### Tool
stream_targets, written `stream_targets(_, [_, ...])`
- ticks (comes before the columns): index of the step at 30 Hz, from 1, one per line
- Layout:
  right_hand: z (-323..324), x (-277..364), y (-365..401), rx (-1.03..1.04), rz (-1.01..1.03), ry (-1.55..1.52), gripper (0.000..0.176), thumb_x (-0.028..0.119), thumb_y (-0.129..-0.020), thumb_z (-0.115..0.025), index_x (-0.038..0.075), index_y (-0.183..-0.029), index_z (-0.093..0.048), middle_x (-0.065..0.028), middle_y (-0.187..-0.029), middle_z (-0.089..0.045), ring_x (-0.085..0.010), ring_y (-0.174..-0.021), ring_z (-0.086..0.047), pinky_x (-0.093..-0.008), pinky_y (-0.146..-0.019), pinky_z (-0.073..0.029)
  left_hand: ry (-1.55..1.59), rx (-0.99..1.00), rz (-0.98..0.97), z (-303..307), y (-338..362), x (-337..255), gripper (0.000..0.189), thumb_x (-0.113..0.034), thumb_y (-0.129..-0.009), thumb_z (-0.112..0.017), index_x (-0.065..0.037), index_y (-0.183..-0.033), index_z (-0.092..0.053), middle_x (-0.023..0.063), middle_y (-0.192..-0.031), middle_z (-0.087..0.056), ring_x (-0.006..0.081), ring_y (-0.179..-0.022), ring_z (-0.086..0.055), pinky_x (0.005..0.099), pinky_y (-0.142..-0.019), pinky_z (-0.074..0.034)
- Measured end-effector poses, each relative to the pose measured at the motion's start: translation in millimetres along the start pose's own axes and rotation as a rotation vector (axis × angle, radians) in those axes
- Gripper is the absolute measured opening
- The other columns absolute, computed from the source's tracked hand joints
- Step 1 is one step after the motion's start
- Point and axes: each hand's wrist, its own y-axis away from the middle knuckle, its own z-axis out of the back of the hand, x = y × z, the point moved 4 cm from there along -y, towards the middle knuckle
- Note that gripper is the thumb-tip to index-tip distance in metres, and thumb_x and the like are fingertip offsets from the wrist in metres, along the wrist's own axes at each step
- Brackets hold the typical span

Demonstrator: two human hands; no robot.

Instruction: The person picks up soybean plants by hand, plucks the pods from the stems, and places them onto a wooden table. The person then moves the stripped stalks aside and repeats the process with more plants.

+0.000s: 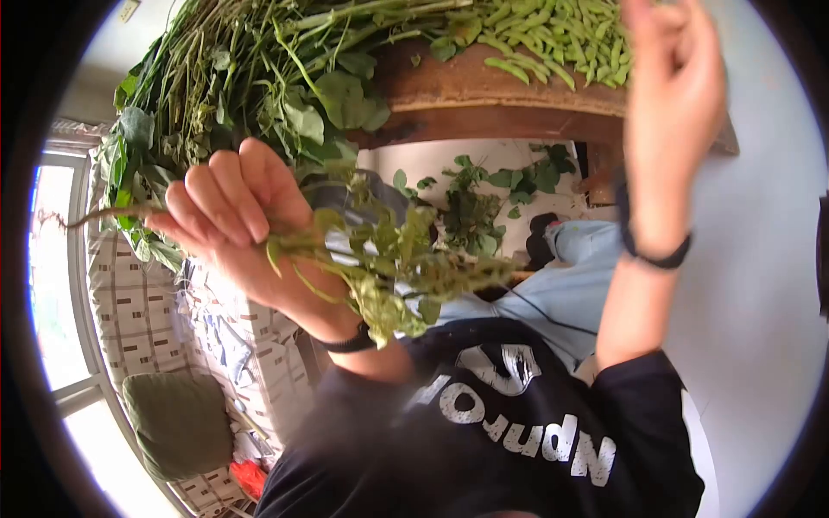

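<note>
My left hand is closed around the stem of an uprooted soybean plant. Its thin root sticks out to the left of my fist, and the leafy, partly yellowed end droops to the right in front of my shirt. My right hand is raised at the top right, beside a heap of green soybean pods on a wooden table. Its fingers look bent but apart, with nothing visible between them; the tips are partly cut off by the frame's edge.
A big pile of soybean plants covers the table's left side and hangs over its edge. Leafy stalks lie on the floor below. On the left are a patterned sofa, a green cushion and a window.
</note>
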Motion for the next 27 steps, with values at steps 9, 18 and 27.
stream_targets(9, [-61,73,109,0.555,0.007,-0.853,0.026,0.001,-0.079,-0.071,0.003,-0.104,-0.067,-0.0077,-0.094,-0.065,-0.0194,-0.077,-0.06,-0.0307,-0.069,-0.049,0.223,0.11,0.068,-22,8,17,0.05,-0.039,-0.103,-0.037,-0.016,-0.059,-0.036,-0.0045,-0.047,-0.036,0.0071,-0.04,-0.033,0.0233,-0.05,-0.025])
stream_targets(18, [-37,67,120,0.412,0.252,-0.472,0.027,0.006,-0.068,-0.077,0.005,-0.091,-0.065,-0.004,-0.081,-0.062,-0.0222,-0.07,-0.053,-0.0333,-0.062,-0.042,0.046,-0.039,0.192,-24,20,24,0.049,-0.035,-0.105,-0.034,-0.014,-0.06,-0.036,-0.0044,-0.049,-0.034,0.0071,-0.041,-0.029,0.0232,-0.049,-0.024])
stream_targets(27, [-11,54,128,0.267,0.392,-0.165,0.022,0.016,-0.069,-0.071,0.011,-0.091,-0.07,0.0032,-0.079,-0.055,-0.0148,-0.066,-0.047,-0.0292,-0.057,-0.036,-0.034,-0.293,0.299,-22,29,43,0.047,-0.034,-0.105,-0.035,-0.013,-0.063,-0.034,-0.0029,-0.051,-0.028,0.0088,-0.044,-0.021,0.0243,-0.048,-0.024])
